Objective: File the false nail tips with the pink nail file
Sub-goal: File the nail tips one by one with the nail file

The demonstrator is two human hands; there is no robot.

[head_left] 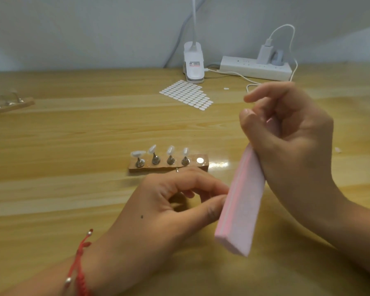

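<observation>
Aloft, right hand [291,144] grips the pink nail file [241,212]; left hand [158,210] pinches at its edge, contents hidden

Glossy varnish on the wooden tabletop [73,129], pale grain under a bright sheen. The pink nail file [241,210] looks like soft foam, matt, with a fine gritty face. The holder [150,169] is raw brown wood, rough along its edge. Its metal pegs [155,159] are polished and shiny, and so is a bare round metal disc [199,160]. The false nail tips [170,150] are milky, translucent plastic, smooth. A loose peg [177,170] glints, metal, just above the left hand [158,210]. On the wrist is a red woven cord bracelet [80,259] with silvery beads [68,280]. At the back, the power strip [254,70] and lamp clip [193,63] are smooth white plastic.
</observation>
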